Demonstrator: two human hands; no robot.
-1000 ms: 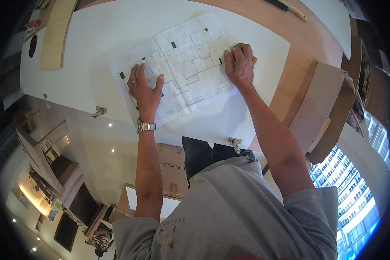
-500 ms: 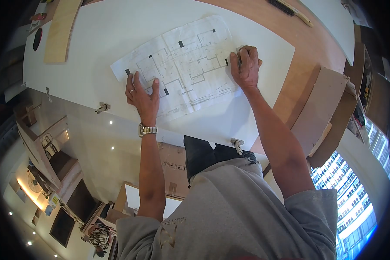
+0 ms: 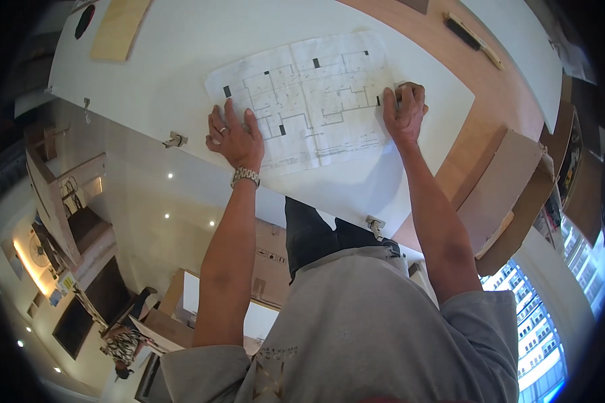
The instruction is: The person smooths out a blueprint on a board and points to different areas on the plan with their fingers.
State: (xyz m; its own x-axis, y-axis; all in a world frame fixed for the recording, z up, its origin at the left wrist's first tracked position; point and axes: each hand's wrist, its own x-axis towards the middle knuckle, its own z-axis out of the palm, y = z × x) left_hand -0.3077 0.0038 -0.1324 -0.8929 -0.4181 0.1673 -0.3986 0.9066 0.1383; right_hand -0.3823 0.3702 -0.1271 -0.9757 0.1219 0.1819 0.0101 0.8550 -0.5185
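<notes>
1. The paper plan [image 3: 333, 80] lies spread out on a white board [image 3: 158, 74], between the two hands.
2. It looks light, thin and creased, likely to slide or tear; opposite edges seem the best hold.
3. The left hand [image 3: 238, 140] rests at its lower left edge, fingers spread, gripping nothing.
4. The right hand [image 3: 405, 113] curls its fingers at the right edge; whether they pinch anything, I cannot tell.
5. Beyond, a brush [image 3: 474, 41] lies on the brown surface [image 3: 511, 94].

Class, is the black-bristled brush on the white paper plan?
No, the black-bristled brush lies on the brown surface, apart from the white paper plan.
</notes>
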